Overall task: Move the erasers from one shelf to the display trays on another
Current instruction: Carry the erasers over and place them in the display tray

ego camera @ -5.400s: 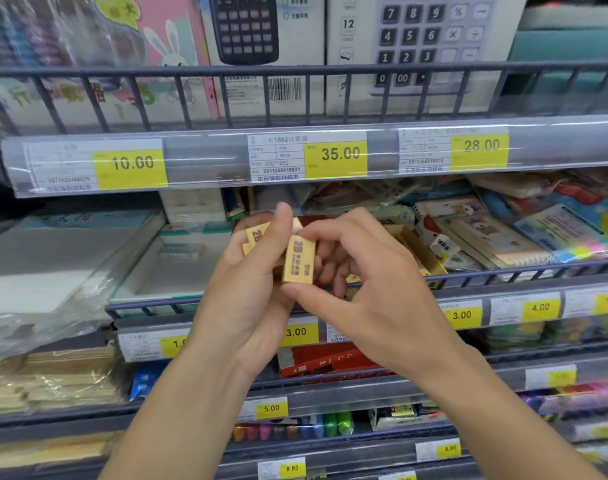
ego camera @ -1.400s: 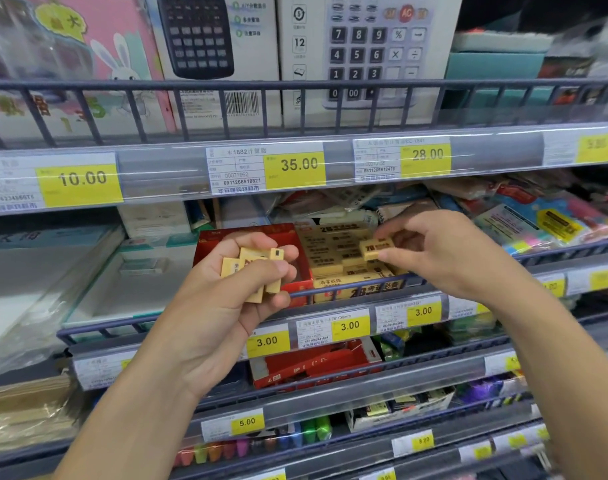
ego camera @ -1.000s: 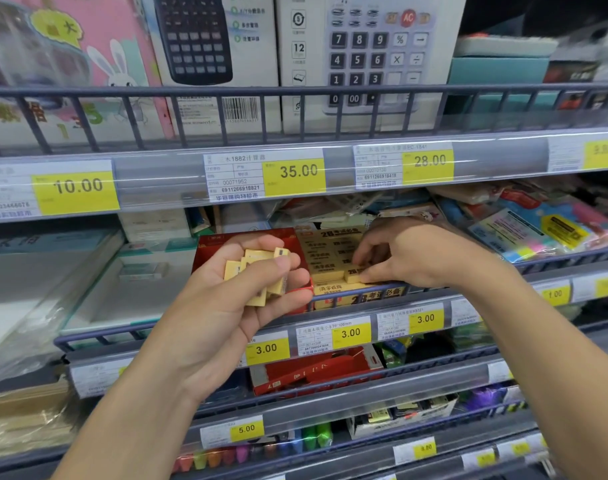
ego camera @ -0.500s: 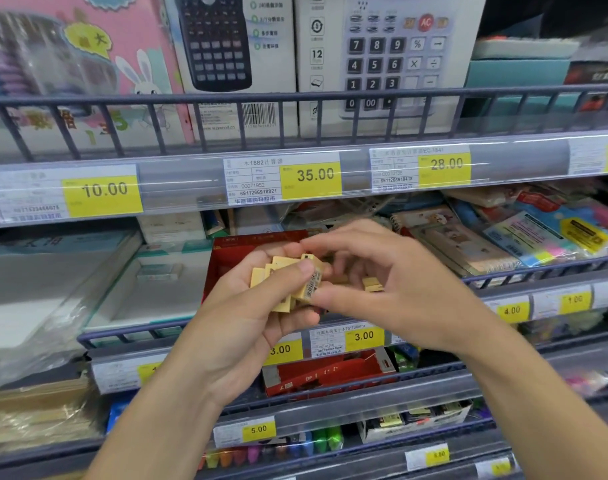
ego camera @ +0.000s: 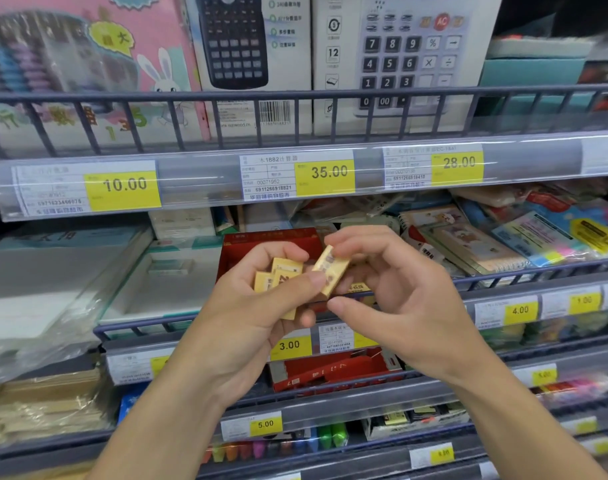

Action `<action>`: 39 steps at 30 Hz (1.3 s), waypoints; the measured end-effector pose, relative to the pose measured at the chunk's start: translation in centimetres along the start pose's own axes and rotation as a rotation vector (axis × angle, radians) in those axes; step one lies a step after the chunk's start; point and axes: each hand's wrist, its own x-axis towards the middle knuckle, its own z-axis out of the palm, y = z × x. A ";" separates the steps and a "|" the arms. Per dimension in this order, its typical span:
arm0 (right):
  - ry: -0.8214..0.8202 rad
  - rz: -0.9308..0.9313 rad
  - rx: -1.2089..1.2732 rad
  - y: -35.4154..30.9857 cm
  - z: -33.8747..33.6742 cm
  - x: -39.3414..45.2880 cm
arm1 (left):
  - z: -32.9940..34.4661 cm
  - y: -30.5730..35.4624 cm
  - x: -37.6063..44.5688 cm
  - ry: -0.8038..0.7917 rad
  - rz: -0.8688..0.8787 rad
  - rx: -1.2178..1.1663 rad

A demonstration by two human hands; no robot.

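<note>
While both hands sit mid-frame as before | left hand (ego camera: 247,320) still grips a fan of erasers (ego camera: 278,277) | right hand (ego camera: 399,299), fingers curled, now tips one eraser (ego camera: 331,273) against the left thumb | red tray (ego camera: 261,247) behind, partly hidden.

Both hands raised together at frame centre, forearms entering from 6 o'clock.
Left hand (ego camera: 254,313) is curled, thumb pressed across its grip. Right hand (ego camera: 399,299), at its 3 o'clock, is held with fingers bent and thumb extended toward 9 o'clock.
</note>
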 end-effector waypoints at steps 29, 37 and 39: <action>0.158 0.419 -0.120 -2.1 -7.2 2.2 | -0.1 0.0 0.6 0.108 0.032 0.079; -0.295 0.609 -0.774 -1.3 -9.3 4.5 | -0.2 0.1 0.8 0.079 0.008 0.009; -0.352 0.610 -0.810 -0.7 -9.2 4.8 | -0.2 0.1 0.9 0.072 0.004 0.003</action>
